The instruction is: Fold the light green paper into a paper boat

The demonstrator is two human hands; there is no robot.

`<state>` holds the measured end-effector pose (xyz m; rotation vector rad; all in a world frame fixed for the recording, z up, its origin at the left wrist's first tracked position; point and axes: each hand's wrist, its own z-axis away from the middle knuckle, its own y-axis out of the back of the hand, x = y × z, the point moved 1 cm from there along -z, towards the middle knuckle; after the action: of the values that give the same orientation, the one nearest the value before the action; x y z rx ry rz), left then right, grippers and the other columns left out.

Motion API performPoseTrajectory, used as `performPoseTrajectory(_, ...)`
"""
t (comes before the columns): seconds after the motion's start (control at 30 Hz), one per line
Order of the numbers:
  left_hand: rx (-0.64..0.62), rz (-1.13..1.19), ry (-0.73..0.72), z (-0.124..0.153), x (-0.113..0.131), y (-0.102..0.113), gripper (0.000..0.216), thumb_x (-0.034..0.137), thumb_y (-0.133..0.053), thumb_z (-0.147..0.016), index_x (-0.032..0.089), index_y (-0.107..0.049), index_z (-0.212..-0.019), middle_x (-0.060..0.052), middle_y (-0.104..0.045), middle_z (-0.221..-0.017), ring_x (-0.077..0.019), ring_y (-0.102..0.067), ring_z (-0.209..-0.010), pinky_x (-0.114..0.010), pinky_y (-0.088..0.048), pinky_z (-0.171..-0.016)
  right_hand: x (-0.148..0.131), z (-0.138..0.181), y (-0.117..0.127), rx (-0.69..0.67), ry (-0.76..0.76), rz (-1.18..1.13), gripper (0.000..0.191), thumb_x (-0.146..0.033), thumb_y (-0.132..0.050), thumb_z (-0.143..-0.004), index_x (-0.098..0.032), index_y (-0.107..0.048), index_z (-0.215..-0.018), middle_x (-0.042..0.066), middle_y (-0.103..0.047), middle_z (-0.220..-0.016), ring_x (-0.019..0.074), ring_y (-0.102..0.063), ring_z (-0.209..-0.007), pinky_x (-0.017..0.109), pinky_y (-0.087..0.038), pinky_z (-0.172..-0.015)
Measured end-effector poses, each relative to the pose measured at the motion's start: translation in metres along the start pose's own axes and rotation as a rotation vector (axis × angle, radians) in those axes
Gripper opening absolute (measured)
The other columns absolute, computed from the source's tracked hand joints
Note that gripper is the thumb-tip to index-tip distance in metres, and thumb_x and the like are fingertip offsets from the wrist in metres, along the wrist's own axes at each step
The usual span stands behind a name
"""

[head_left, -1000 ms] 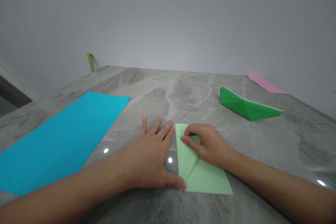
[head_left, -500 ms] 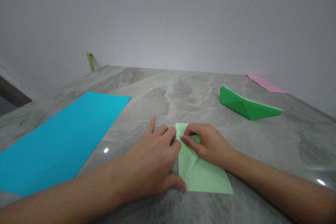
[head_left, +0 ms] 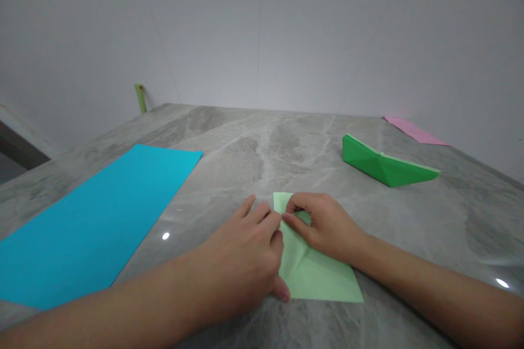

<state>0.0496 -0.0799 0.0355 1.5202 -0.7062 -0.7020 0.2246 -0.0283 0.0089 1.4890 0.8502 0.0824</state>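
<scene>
Your left hand (head_left: 245, 253) presses curled fingers on the light green paper's (head_left: 317, 275) left edge; your right hand (head_left: 323, 223) pinches its top corner, flat on the surface (head_left: 286, 147).

no readable text, labels, numbers or signs anywhere

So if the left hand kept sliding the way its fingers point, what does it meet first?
The left hand points away and slightly right, so only bare marble table seems to lie ahead, then the wall. The light green paper is beside it and the folded green boat looks well right, though depth is unclear.
</scene>
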Motion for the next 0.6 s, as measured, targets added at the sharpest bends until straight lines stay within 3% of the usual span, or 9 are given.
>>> performPoseTrajectory(0.17,-0.022,0.058,0.015,0.003,0.007,0.005,0.048,0.056,-0.060,-0.078,0.012,-0.067,-0.097,-0.012,-0.063,-0.094,-0.0297,-0.052,-0.094,-0.047,-0.043,-0.088,0.001,0.000,-0.001,0.014,0.008,0.005,0.012,-0.025,-0.056,-0.084,-0.018,-0.059,-0.074,0.002,-0.064,-0.071,0.0160,-0.057,-0.067,0.027,-0.039,-0.063)
performPoseTrajectory(0.3,-0.018,0.045,0.036,0.004,0.010,0.004,0.049,0.056,-0.058,-0.080,0.012,-0.066,-0.101,-0.013,-0.063,-0.097,-0.0310,-0.051,-0.096,-0.048,-0.041,-0.090,0.003,-0.001,-0.001,0.051,0.054,0.000,0.012,-0.025,-0.056,-0.084,-0.018,-0.059,-0.075,0.003,-0.061,-0.073,0.0174,-0.056,-0.072,0.029,-0.041,-0.067)
performPoseTrajectory(0.47,-0.029,0.025,0.095,0.000,0.000,0.005,0.059,0.061,-0.056,-0.078,0.009,-0.065,-0.104,-0.014,-0.062,-0.096,-0.0328,-0.050,-0.097,-0.051,-0.039,-0.092,0.006,0.000,0.003,0.274,0.143,0.019,0.013,-0.026,-0.057,-0.085,-0.018,-0.063,-0.094,0.008,-0.060,-0.090,0.0227,-0.054,-0.090,0.039,-0.042,-0.082)
performPoseTrajectory(0.6,-0.017,0.038,0.137,-0.004,-0.015,0.006,0.058,0.062,-0.057,-0.077,0.011,-0.065,-0.104,-0.013,-0.061,-0.095,-0.0314,-0.051,-0.097,-0.048,-0.041,-0.090,0.006,0.004,0.006,0.369,0.226,0.036,0.016,-0.022,-0.057,-0.083,-0.020,-0.064,-0.097,0.009,-0.059,-0.095,0.0239,-0.053,-0.091,0.043,-0.042,-0.084)
